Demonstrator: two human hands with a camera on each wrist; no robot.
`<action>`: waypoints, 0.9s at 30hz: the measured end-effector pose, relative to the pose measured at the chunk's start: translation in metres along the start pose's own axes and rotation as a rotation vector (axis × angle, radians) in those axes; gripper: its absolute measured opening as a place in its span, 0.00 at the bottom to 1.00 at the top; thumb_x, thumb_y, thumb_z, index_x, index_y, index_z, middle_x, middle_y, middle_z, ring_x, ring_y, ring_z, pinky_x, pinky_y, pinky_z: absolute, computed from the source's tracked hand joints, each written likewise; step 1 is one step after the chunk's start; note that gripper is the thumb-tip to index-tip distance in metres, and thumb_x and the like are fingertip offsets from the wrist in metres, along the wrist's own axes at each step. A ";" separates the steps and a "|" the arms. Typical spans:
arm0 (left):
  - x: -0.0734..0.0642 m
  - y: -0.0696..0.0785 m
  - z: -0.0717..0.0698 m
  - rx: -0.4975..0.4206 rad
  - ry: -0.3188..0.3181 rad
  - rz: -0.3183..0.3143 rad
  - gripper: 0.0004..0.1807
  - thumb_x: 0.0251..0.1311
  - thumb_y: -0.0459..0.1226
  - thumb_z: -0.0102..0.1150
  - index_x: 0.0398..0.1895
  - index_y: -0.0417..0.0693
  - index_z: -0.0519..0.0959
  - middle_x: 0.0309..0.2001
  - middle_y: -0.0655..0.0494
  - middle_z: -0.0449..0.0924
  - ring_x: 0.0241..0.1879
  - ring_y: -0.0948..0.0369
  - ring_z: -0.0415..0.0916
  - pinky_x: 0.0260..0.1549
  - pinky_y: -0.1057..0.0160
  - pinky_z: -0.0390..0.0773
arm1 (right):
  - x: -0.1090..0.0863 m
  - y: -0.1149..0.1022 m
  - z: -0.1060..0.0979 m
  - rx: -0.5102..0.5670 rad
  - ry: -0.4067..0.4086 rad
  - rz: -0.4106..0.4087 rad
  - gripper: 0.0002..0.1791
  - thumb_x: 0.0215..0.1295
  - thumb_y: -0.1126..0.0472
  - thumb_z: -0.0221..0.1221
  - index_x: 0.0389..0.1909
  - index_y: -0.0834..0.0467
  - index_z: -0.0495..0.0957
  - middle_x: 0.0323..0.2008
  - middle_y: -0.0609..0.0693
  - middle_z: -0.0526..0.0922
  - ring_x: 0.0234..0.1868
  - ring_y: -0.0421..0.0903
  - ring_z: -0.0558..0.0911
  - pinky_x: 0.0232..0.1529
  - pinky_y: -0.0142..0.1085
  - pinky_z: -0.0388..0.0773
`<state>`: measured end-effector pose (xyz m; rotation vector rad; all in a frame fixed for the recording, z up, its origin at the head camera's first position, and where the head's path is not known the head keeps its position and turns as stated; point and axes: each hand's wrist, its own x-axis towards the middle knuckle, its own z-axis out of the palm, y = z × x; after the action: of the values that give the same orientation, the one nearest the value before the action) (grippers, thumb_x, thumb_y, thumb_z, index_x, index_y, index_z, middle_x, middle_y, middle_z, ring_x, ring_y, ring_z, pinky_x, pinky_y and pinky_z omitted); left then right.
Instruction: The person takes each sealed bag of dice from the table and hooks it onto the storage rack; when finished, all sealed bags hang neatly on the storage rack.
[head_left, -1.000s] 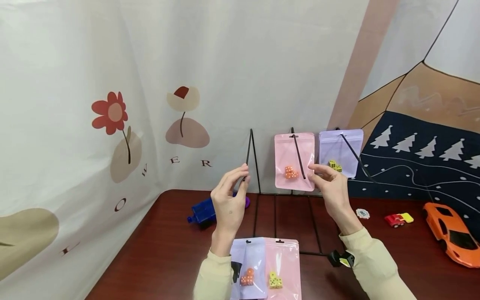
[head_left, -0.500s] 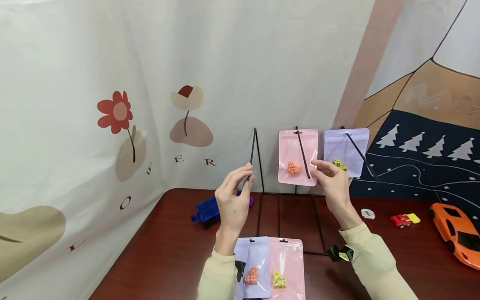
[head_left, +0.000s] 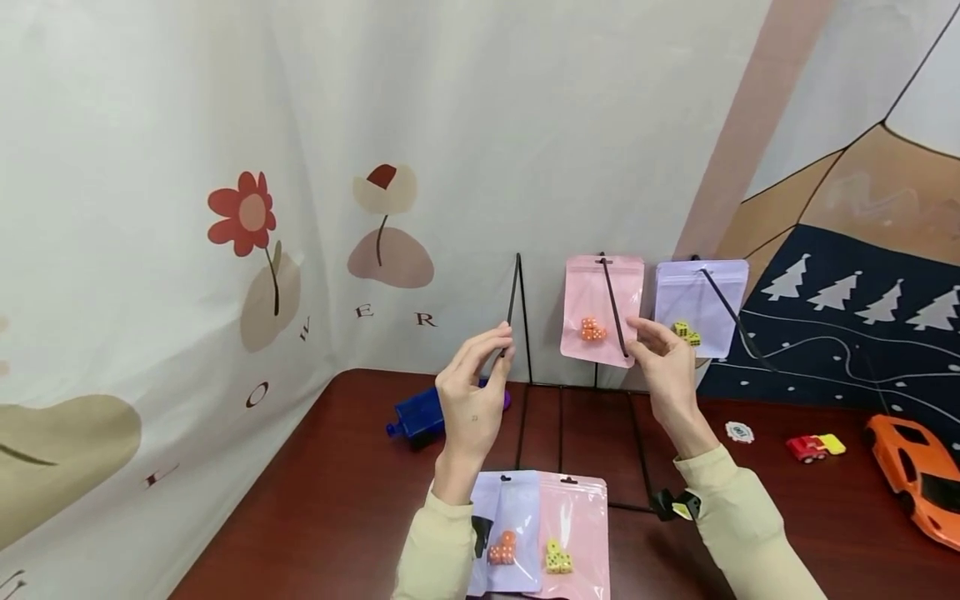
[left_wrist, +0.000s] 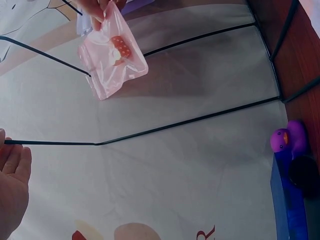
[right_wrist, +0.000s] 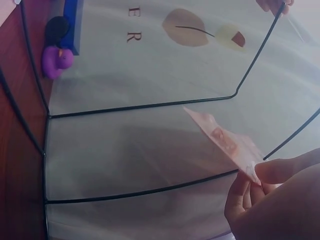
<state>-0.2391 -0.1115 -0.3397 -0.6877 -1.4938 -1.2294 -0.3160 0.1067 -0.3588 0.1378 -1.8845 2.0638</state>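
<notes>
A black wire rack point(head_left: 561, 421) stands on the table with hooks that stick out toward me. My left hand point(head_left: 472, 404) pinches the tip of its left hook point(head_left: 513, 296), which carries no bag. On the middle hook hangs a pink zip bag point(head_left: 600, 287) with orange dice point(head_left: 592, 330) inside. The fingers of my right hand point(head_left: 666, 375) pinch this bag's lower right edge, and the right wrist view shows the thumb on the pink bag point(right_wrist: 225, 142). A lilac zip bag point(head_left: 708, 300) with yellow dice point(head_left: 686, 335) hangs from the right hook, behind my right fingertips.
Lilac bags point(head_left: 517, 508) and a pink bag point(head_left: 577, 517) with dice lie in front of the rack. A blue toy point(head_left: 416, 414) and a purple duck point(left_wrist: 292, 139) are at the left. A poker chip point(head_left: 739, 432), small red toy point(head_left: 813, 447) and orange car point(head_left: 918, 479) lie right.
The pink bag has slid a little farther back along the middle hook, with my right hand on its edge. My left hand keeps its pinch on the left hook. The head view has shifted slightly.
</notes>
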 end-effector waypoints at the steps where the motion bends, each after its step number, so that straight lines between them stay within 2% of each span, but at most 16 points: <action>1: 0.000 0.000 0.000 -0.001 0.000 -0.002 0.07 0.54 0.20 0.61 0.36 0.32 0.81 0.42 0.42 0.81 0.47 0.49 0.79 0.49 0.55 0.78 | 0.000 0.000 0.000 0.004 -0.002 0.000 0.20 0.58 0.77 0.57 0.53 0.70 0.76 0.36 0.47 0.78 0.36 0.38 0.74 0.31 0.23 0.75; 7: -0.001 0.001 0.000 0.002 0.008 -0.007 0.08 0.53 0.19 0.61 0.36 0.32 0.81 0.42 0.41 0.81 0.47 0.50 0.79 0.50 0.55 0.78 | 0.001 0.001 -0.002 0.009 -0.002 0.017 0.18 0.62 0.74 0.56 0.54 0.68 0.76 0.41 0.51 0.77 0.38 0.39 0.74 0.30 0.23 0.75; 13: -0.001 0.001 0.002 -0.008 0.011 0.001 0.09 0.52 0.18 0.61 0.36 0.32 0.81 0.43 0.42 0.81 0.47 0.49 0.79 0.49 0.54 0.78 | 0.002 -0.002 -0.008 0.037 0.033 0.026 0.16 0.64 0.73 0.56 0.53 0.69 0.75 0.41 0.49 0.78 0.39 0.39 0.76 0.33 0.26 0.75; 21: -0.001 0.000 0.004 -0.019 0.014 0.002 0.09 0.51 0.17 0.61 0.36 0.32 0.81 0.42 0.41 0.81 0.47 0.48 0.79 0.49 0.55 0.79 | 0.005 -0.004 -0.016 0.124 0.088 0.001 0.13 0.63 0.75 0.55 0.48 0.68 0.78 0.41 0.50 0.82 0.43 0.42 0.80 0.37 0.27 0.75; 25: 0.000 -0.001 0.003 -0.020 0.016 0.004 0.11 0.49 0.16 0.61 0.36 0.32 0.81 0.42 0.41 0.81 0.47 0.47 0.79 0.49 0.54 0.78 | 0.005 -0.004 -0.014 0.170 0.065 -0.026 0.13 0.62 0.76 0.55 0.48 0.72 0.76 0.38 0.50 0.82 0.39 0.43 0.80 0.37 0.27 0.77; 27: 0.001 -0.001 0.002 -0.017 0.015 0.007 0.11 0.49 0.16 0.62 0.36 0.32 0.81 0.43 0.41 0.81 0.47 0.47 0.79 0.49 0.54 0.78 | 0.003 -0.005 -0.012 0.146 0.046 -0.049 0.14 0.61 0.76 0.56 0.48 0.74 0.75 0.38 0.51 0.82 0.37 0.42 0.80 0.36 0.27 0.78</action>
<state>-0.2408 -0.1099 -0.3391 -0.6925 -1.4691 -1.2406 -0.3154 0.1197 -0.3546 0.1691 -1.6863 2.1518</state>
